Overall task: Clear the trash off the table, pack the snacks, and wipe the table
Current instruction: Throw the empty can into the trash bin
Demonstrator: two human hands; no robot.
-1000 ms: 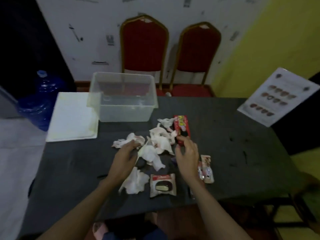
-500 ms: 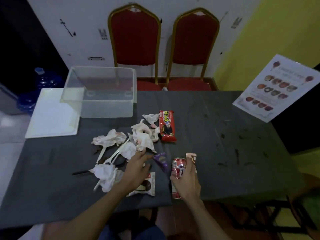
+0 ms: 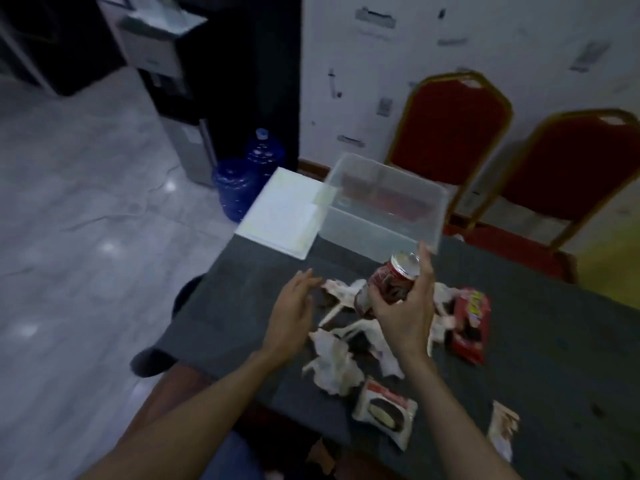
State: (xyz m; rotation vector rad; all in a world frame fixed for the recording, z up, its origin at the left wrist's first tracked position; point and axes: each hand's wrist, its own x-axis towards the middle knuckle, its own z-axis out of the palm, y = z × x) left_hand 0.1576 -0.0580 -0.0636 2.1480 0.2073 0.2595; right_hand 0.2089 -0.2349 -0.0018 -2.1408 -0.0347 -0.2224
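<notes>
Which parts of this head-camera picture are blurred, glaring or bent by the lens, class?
Head view: dim overall; motion blur smears the left hand, the right hand and its red snack packet; bright glare spots on the floor tiles; the wide lens tilts the red chairs and the wall.

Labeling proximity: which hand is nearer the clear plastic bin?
Right. The right hand, holding a red snack packet, is just in front of the clear plastic bin; the open left hand is farther left and back.
</notes>
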